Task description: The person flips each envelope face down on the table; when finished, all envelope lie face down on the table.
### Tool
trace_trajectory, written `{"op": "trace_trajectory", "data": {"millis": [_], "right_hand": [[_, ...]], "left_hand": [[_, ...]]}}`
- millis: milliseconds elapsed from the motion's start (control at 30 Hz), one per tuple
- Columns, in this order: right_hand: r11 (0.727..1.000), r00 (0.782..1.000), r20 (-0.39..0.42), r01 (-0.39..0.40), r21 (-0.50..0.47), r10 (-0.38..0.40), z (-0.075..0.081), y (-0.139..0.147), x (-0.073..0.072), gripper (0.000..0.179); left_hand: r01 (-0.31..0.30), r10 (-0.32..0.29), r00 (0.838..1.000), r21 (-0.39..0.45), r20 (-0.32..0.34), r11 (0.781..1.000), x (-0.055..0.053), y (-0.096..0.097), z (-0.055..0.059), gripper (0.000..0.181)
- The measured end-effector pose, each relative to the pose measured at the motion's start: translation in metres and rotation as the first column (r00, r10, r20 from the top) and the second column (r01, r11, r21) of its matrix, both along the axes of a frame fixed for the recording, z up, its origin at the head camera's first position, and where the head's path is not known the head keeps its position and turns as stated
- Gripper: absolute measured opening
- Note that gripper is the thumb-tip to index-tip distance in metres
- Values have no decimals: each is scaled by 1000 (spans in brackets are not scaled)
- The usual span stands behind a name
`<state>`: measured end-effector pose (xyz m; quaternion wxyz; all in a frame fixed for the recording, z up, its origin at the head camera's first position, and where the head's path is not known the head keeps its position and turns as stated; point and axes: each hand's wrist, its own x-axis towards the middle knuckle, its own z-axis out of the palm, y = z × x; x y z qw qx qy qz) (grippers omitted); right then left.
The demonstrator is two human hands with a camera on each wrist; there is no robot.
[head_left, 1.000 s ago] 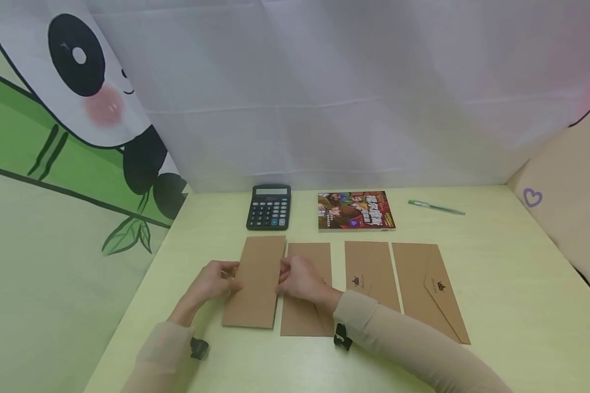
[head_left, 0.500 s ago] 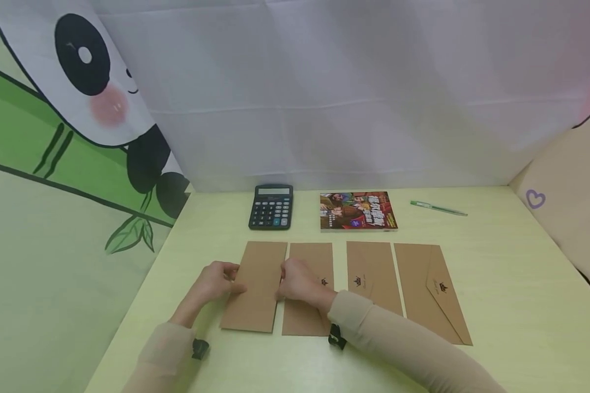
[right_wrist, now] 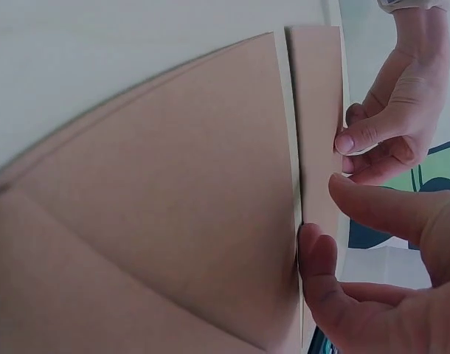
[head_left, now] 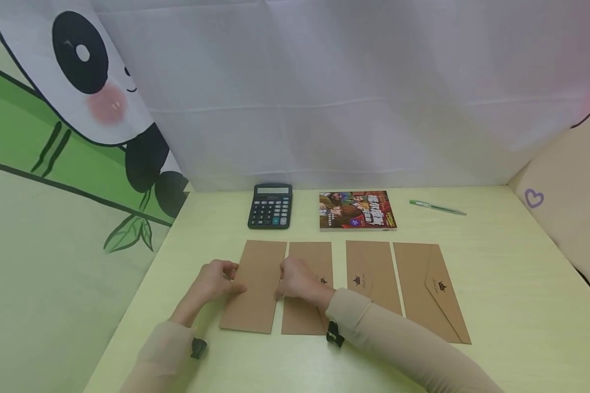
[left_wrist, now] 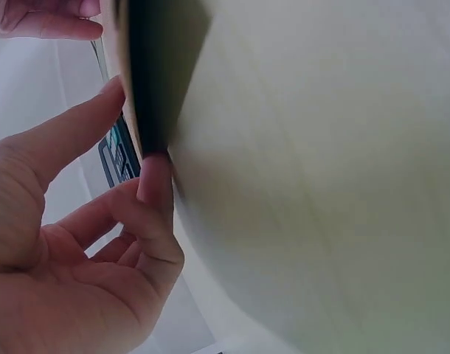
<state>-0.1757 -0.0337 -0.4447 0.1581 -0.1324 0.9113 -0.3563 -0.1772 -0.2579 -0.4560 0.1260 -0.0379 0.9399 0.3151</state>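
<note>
A plain brown paper envelope (head_left: 254, 314) lies leftmost in a row on the table, its blank side up. Its left edge is pinched by my left hand (head_left: 212, 281), the thumb on top and fingers under the edge in the left wrist view. My right hand (head_left: 299, 279) pinches the opposite edge, with the thumb (right_wrist: 372, 203) over the paper and a fingertip (right_wrist: 317, 247) at its side. Close under the right hand lies a second envelope (head_left: 300, 319), flap side up with a crown print, partly covered by that hand.
To the right lie two more brown envelopes, a third (head_left: 369, 256) partly behind the right sleeve and a fourth (head_left: 418, 284). Along the back of the table (head_left: 511, 262) are a calculator (head_left: 270, 206), a comic-style book (head_left: 357, 210) and a green pen (head_left: 437, 207). A white cloth (head_left: 324, 98) hangs behind.
The leftmost envelope has come down slightly and toward me between both hands since a second ago. Over the last half second hands and envelope look almost still.
</note>
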Motion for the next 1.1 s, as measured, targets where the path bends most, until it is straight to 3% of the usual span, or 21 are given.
{"op": "trace_trajectory", "data": {"millis": [600,733,933,1100], "right_hand": [[998,999,31,-40,-48,41,0,3,-5,35],[994,997,14,-74,-79,76,-2,10,-6,32],[991,994,-10,-105,-83,104,-4,17,-7,35],[991,994,-33,-103,-82,101,-2,27,-6,34]], "left_hand": [[15,-16,1000,-52,-17,999,2,-1,5,61],[16,-17,999,-3,-41,1000,1,1,5,62],[73,-62,990,79,-130,994,-3,10,3,59],[65,-49,992,138,-118,988,-6,26,0,56]]}}
